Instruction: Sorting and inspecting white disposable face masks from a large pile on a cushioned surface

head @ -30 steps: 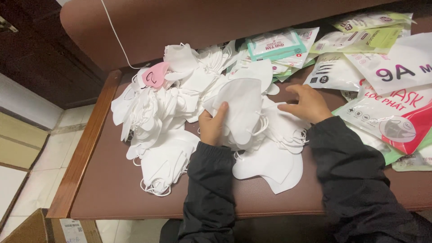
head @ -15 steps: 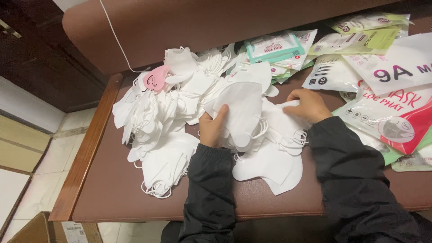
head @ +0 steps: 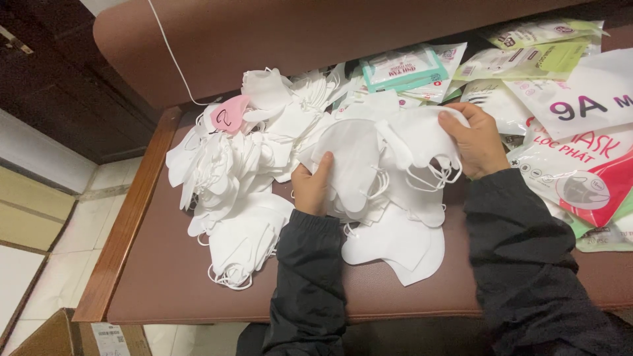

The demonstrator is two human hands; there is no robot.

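Both hands pinched white masks: left hand [head: 310, 188] one mask [head: 353, 165], right hand [head: 478, 142] another mask [head: 422, 135]; seemingly most of the heap [head: 231, 171] remained unsorted at the bench's [head: 158, 277] left edge.

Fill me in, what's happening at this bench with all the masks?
A person in dark sleeves is handling white face masks over a brown padded bench. The left hand holds one folded white mask upright, while the right hand grips a second white mask beside it. A loose pile of white masks lies to the left, with one pink mask on top. Printed mask packets are stacked on the right.
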